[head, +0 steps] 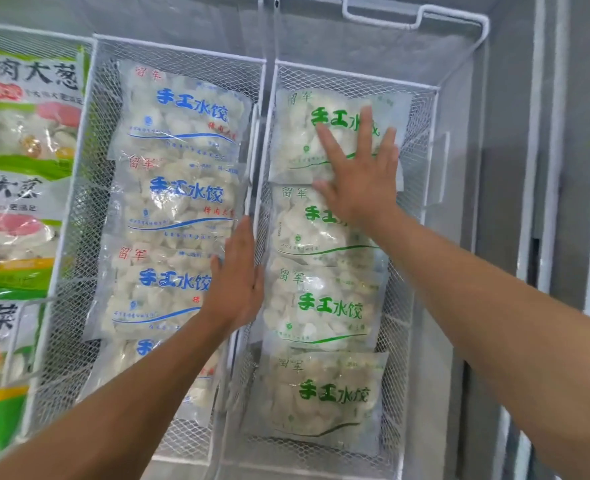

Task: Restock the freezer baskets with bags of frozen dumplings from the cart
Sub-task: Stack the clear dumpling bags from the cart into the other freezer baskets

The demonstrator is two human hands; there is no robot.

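arms: two, bare to frame edge | sleeves: none in view | hands (359, 181): bare, ungloved, no rings

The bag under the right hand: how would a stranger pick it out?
Find the right-hand wire basket, the one with green-lettered bags. The bag lies at the far end of that row. It alone has the right hand pressed flat on it.

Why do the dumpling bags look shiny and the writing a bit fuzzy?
Head view: light glints off the clear plastic of the blue-lettered bags; the small print is softly blurred; the wide lens bends the basket edges; the packets at far left are cut off.
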